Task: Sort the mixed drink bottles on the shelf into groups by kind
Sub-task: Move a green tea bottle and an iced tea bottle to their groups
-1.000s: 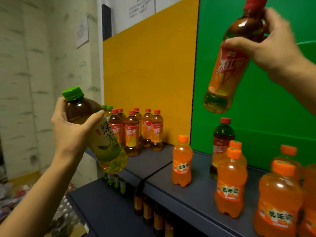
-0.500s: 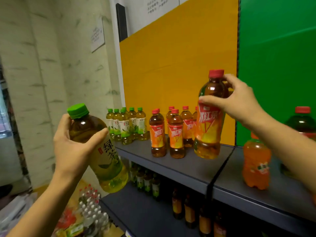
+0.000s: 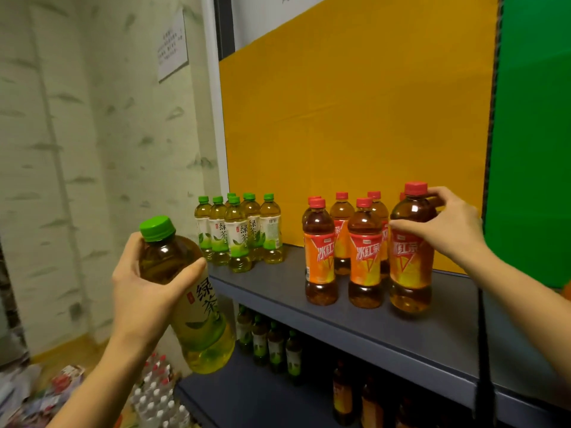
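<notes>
Left hand point(image 3: 139, 291) is wrapped round the shoulder of a green-tea bottle point(image 3: 197, 304), thumb across the front. It holds the bottle tilted in the air in front of the shelf point(image 3: 340, 316), off its left front corner. I judge it is parked there, waiting its turn while the other hand works.

Over the shelf's front right part, the right hand point(image 3: 448, 230) pinches a red-tea bottle point(image 3: 411, 261) high up, with the fingertips at the cap and neck and the thumb on the shoulder. The bottle is upright with its base at the shelf board. Whether its weight is fully down I cannot tell. The high grip keeps the fingers clear of the neighbouring bottles.

This bottle sits just beside the red-capped group point(image 3: 364, 254) standing mid-shelf, as its rightmost front member, so like joins like. Further back on the shelf's left stands the green-capped group point(image 3: 238, 233), well apart from the reds. That looks the likely home for the held green tea. Behind the shelf rises a yellow panel point(image 3: 355, 118), and more bottles point(image 3: 272, 344) stand below the shelf.
</notes>
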The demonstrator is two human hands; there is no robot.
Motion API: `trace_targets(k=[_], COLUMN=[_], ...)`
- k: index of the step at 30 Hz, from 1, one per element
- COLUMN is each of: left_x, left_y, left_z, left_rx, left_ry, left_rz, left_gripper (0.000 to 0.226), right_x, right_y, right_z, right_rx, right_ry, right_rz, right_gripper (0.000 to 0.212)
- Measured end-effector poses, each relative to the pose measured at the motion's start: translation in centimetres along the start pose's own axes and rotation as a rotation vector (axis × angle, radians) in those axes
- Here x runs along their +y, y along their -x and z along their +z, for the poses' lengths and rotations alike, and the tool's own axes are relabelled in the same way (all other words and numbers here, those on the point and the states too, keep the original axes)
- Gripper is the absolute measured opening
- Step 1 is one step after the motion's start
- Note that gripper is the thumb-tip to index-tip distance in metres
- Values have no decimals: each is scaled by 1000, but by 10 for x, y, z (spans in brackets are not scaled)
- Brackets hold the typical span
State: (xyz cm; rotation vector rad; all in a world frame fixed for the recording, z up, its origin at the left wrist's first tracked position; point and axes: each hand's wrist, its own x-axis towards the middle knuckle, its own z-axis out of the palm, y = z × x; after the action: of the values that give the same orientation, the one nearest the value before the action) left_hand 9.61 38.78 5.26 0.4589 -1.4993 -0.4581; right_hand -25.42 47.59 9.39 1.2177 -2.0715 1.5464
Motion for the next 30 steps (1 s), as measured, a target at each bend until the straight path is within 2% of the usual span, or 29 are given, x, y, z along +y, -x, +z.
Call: trace_targets(k=[8, 17, 18, 20, 23, 30], left_x=[-80, -138, -145, -160, -181, -227], left_y=[-55, -96, -102, -115, -129, -145], left_z=[34, 80, 86, 101, 123, 158], left_rx=[-58, -173, -193, -234, -284, -262], left_ry=[41, 140, 142, 133, 114, 39], left_rz=[51, 11, 0, -27, -57, -61], left_gripper=[51, 51, 50, 49, 44, 50], right_x=[27, 34, 32, 28, 33, 28], right_y=[-31, -29, -27, -23, -20, 2], right_z=[46, 58, 58, 58, 54, 44], right_rx=[13, -128, -161, -196, -119, 34], right_ry=[70, 12, -9, 9, 122, 330], right_rz=[84, 90, 89, 79, 53, 20], right_gripper=[78, 70, 73, 96, 121, 114])
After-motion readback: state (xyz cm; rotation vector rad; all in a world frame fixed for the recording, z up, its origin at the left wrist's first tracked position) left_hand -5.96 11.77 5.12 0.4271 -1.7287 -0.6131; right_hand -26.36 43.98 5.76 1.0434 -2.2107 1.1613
